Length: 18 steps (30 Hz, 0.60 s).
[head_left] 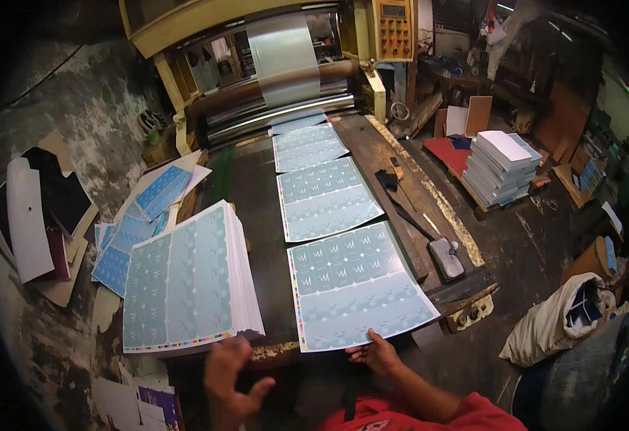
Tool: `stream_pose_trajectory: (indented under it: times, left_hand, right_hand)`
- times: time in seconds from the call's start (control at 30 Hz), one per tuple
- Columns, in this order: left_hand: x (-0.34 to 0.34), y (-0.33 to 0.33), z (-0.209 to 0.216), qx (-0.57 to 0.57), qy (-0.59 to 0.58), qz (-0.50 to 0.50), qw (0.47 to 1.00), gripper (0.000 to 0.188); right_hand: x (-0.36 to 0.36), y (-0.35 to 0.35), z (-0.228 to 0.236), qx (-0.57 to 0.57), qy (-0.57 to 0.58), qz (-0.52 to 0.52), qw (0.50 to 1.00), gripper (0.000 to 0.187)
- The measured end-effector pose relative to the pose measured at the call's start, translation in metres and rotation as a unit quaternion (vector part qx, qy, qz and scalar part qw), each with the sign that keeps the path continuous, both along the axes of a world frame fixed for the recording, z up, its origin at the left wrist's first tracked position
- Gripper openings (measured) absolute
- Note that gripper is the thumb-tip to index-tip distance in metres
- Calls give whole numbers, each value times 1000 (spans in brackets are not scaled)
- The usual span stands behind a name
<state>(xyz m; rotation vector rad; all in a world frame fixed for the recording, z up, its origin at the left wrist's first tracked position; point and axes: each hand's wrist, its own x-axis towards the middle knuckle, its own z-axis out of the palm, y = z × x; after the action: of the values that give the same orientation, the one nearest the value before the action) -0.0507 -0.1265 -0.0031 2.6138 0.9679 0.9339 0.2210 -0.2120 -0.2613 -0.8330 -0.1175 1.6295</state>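
My right hand [374, 355] pinches the near edge of a printed sheet [357, 287], thumb on top and fingers beneath. The sheet is pale blue-green, with rows of rounded panels and a colour strip along its left side. Behind it, more printed sheets [329, 197] lie in a line leading back to the rollers [278, 118]. My left hand [232, 381] is raised near the front corner of a tall stack of printed sheets [178, 280], thumb and fingers apart, slightly blurred. Nothing shows in it.
A laminating-type machine [257, 82] with clear film [283, 57] and a control panel [393, 30] stands at the back. Right of the sheets lie a grey block-shaped tool [445, 258] and a cable. Another paper stack [500, 169] and a white sack [555, 316] are farther right; loose blue sheets [138, 223] lie left.
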Motion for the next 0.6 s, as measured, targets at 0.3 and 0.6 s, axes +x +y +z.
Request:
stream_pose_trajectory:
  times: [0.3, 0.6]
  left_hand:
    - [-21, 43, -27, -31, 167, 158, 973, 75]
    - [-7, 60, -45, -59, -121, 249, 959, 39]
  right_hand:
    - [-4, 41, -3, 12, 10, -52, 999, 48]
    - [-15, 83, -5, 33, 26, -171, 984, 29]
